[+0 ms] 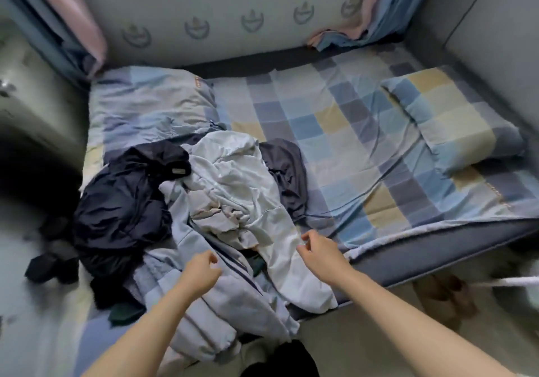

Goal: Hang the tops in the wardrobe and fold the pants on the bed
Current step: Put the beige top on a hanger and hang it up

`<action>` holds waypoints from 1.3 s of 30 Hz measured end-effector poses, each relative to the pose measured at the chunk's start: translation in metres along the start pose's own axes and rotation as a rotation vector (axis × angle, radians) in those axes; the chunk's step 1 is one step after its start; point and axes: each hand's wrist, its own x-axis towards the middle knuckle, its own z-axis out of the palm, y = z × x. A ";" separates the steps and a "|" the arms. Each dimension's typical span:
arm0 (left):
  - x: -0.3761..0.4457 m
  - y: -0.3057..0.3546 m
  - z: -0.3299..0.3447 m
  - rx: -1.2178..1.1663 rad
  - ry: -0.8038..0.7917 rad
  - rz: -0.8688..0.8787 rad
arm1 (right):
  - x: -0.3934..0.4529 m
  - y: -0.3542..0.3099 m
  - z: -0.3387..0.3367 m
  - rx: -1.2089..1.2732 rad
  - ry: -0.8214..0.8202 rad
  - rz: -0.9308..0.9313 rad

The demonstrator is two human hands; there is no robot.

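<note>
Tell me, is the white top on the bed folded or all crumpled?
Crumpled. The white top lies bunched and wrinkled over the clothes pile, with no neat folds.

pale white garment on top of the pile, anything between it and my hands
Nothing visible. The crumpled pale white garment lies on top of the pile; the right hand is at its lower edge, the left hand hovers over the light blue striped garment beside it.

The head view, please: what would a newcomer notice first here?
A jumbled heap of clothes lies at the near left of the checked bed, pale garments over dark ones. The left hand and right hand, fingers curled, reach into it. A pillow lies right.
</note>
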 end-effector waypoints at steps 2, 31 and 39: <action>0.040 -0.023 -0.010 0.084 0.001 -0.054 | 0.054 -0.010 0.018 -0.032 -0.041 -0.020; 0.136 0.008 -0.041 -1.405 0.370 0.023 | 0.252 -0.088 0.137 0.384 -0.243 -0.155; 0.026 0.002 -0.123 -1.569 0.495 0.142 | 0.155 -0.136 0.022 0.898 -0.181 -0.187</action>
